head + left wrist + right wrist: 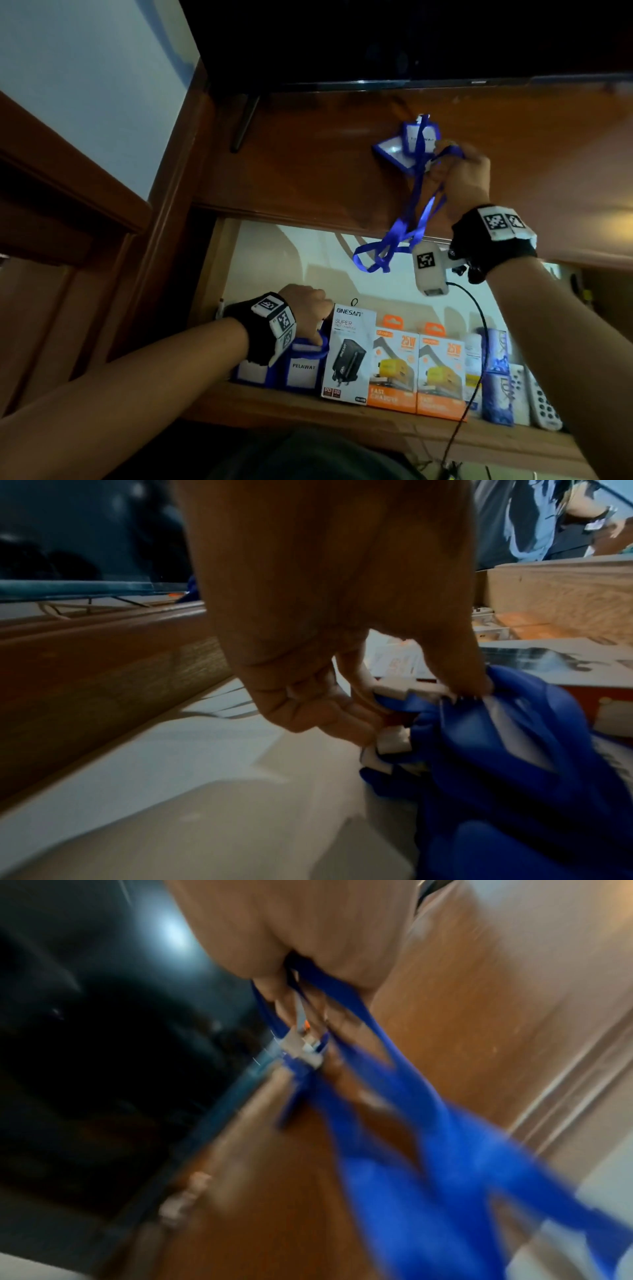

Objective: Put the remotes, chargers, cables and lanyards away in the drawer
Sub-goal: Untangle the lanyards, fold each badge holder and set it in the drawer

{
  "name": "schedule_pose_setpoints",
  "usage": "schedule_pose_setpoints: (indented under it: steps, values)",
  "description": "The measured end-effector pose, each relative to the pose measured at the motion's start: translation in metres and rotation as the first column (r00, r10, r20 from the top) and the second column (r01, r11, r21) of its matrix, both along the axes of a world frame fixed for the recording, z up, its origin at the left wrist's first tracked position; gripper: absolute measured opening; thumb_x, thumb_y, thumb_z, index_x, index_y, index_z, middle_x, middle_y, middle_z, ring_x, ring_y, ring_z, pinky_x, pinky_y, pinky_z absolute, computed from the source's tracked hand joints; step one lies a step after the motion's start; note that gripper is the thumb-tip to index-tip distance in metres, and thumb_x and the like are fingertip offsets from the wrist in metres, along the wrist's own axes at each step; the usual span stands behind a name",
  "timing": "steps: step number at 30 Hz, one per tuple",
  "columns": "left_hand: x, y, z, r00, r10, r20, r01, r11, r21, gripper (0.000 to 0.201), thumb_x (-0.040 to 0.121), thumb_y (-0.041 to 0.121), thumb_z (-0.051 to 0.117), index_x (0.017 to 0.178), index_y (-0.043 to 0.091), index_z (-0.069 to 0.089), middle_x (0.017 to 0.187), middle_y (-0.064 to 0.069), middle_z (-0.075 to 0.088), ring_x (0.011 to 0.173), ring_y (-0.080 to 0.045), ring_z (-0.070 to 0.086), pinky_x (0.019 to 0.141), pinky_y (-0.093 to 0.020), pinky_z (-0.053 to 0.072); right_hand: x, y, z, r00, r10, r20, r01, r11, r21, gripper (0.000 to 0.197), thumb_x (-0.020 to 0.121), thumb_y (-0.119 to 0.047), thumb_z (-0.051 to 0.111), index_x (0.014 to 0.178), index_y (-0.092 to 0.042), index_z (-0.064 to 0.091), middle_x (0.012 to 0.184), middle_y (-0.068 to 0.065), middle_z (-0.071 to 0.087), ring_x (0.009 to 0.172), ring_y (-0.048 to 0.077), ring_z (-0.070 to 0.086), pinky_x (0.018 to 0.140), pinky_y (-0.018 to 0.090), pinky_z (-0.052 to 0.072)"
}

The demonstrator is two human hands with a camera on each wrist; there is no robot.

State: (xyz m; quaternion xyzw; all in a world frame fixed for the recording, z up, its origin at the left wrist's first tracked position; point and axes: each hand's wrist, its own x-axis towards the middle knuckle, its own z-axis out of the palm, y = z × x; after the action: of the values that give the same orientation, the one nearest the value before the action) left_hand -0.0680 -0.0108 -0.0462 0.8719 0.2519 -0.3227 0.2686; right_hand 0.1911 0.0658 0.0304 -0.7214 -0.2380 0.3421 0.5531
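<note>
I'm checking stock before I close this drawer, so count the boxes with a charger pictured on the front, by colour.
Orange charger boxes: 2
White ONESAM charger box: 1
Total: 3

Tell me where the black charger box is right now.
In the head view, the black charger box stands upright in the drawer, left of centre, between the blue badge holders under the left hand and two orange charger boxes.
</note>
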Motion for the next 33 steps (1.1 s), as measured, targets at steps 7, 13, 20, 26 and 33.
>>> schedule_pose_setpoints:
  steps: [7,13,20,26,33]
  values:
    - [0.027,0.010,0.035,0.957,0.173,0.231,-0.209,0.967,0.142,0.031,0.088,0.037,0.053,0.110,0.016,0.052,0.113,-0.002,0.049,0.103,-0.022,0.052,0.080,-0.036,0.046,0.000,-0.059,0.027,0.956,0.065,-0.285,0.013,0.965,0.264,0.025,0.080,0.011,0.046,0.085,-0.005,0.064,0.080,0.013,0.065,0.070,0.025,0.059,0.067,0.031,0.050]
    - [0.066,0.017,0.069,0.685,0.378,0.623,-0.543,0.835,0.090,0.046,0.085,0.032,0.064,0.126,0.023,0.044,0.130,0.004,0.038,0.119,-0.015,0.044,0.089,-0.032,0.044,0.011,-0.080,0.043,0.991,0.120,-0.060,-0.104,0.970,0.220,0.032,0.084,0.011,0.039,0.077,-0.009,0.062,0.077,0.003,0.067,0.071,0.015,0.062,0.069,0.022,0.049]
    - [0.120,0.044,0.089,0.544,0.275,0.793,-0.539,0.838,0.079,0.089,0.067,0.032,0.077,0.143,0.019,0.033,0.151,-0.007,0.028,0.134,-0.030,0.032,0.108,-0.037,0.028,0.013,-0.103,0.055,0.862,0.366,0.351,-0.374,0.926,-0.047,0.024,0.069,-0.023,0.051,0.077,-0.003,0.062,0.079,0.013,0.067,0.068,0.022,0.059,0.061,0.036,0.044]
    - [0.140,0.069,0.075,0.809,0.266,0.524,-0.404,0.899,0.167,0.060,0.076,0.039,0.058,0.133,0.028,0.045,0.133,0.001,0.047,0.120,-0.029,0.043,0.101,-0.041,0.038,0.023,-0.118,0.047,0.890,0.263,0.372,-0.263,0.963,-0.053,0.027,0.096,-0.007,0.043,0.080,0.001,0.064,0.079,0.012,0.066,0.071,0.023,0.055,0.066,0.032,0.044]
    - [0.119,0.069,0.046,0.951,0.086,0.298,-0.191,0.919,0.344,0.065,0.088,0.043,0.056,0.146,0.035,0.029,0.158,0.006,0.014,0.139,-0.027,0.018,0.110,-0.043,0.030,0.039,-0.171,0.052,0.977,0.109,0.182,-0.136,0.981,0.141,0.042,0.099,-0.021,0.041,0.077,0.006,0.064,0.078,0.016,0.066,0.073,0.019,0.054,0.070,0.024,0.042]
